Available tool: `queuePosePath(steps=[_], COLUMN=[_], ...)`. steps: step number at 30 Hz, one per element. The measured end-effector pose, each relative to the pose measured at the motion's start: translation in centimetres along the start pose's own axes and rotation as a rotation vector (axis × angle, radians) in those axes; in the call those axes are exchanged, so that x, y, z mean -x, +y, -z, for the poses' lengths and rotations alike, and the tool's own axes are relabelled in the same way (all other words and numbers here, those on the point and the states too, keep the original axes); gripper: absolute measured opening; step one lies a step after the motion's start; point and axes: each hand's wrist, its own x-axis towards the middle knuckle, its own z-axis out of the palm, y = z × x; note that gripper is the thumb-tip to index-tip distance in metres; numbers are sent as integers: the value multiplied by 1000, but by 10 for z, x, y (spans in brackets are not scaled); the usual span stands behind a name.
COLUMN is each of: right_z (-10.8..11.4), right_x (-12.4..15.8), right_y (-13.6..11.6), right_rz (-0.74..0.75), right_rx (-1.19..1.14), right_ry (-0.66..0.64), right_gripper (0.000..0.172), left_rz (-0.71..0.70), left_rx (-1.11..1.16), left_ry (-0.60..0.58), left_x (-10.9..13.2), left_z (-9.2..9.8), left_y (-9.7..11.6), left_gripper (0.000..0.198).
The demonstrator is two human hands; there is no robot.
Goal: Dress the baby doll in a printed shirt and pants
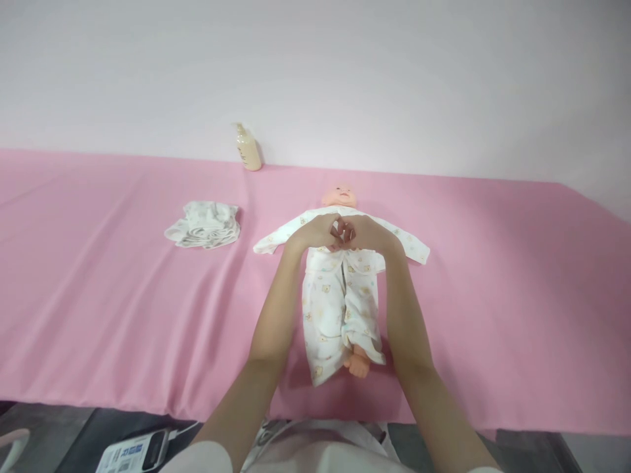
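Note:
A baby doll (342,196) lies on its back on a pink-covered table, dressed in a white printed baby shirt (413,247) and matching pants (323,315). The shirt's long sleeves spread out to both sides. One bare foot (358,363) shows below the right pant leg; the other leg's end is covered by cloth. Over the doll's chest, my left hand (318,232) and my right hand (365,232) meet, fingers curled and pinched together at the front of the shirt. My hands hide the exact spot between the fingertips.
Folded white printed cloth (206,225) lies to the left on the pink cover (493,295). A cream pump bottle (249,150) stands at the back by the white wall (394,85). Below the front edge, a dark device with a cable (156,450) shows.

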Motion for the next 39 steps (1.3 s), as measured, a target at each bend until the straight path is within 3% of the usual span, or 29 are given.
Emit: queuePosePath(steps=[8, 13, 24, 29, 39], right_z=[6, 7, 0, -1, 2], right_x=[5, 6, -2, -4, -3], right_y=[4, 2, 2, 1, 20], right_rz=[-37, -41, -3, -50, 115], right_rx=[-164, -124, -9, 31, -244], right_ry=[-69, -78, -31, -45, -71], right_gripper=[23, 28, 25, 32, 15], left_rz=[-50, -95, 18, 67, 11], left_rx=[-74, -132, 23, 8, 104], left_ry=[17, 51, 11, 54, 34], left_x=[0, 1, 2, -2, -4], left_z=[1, 1, 2, 0, 1], left_y=[-1, 0, 3, 0, -4], left_gripper=[28, 26, 23, 35, 32])
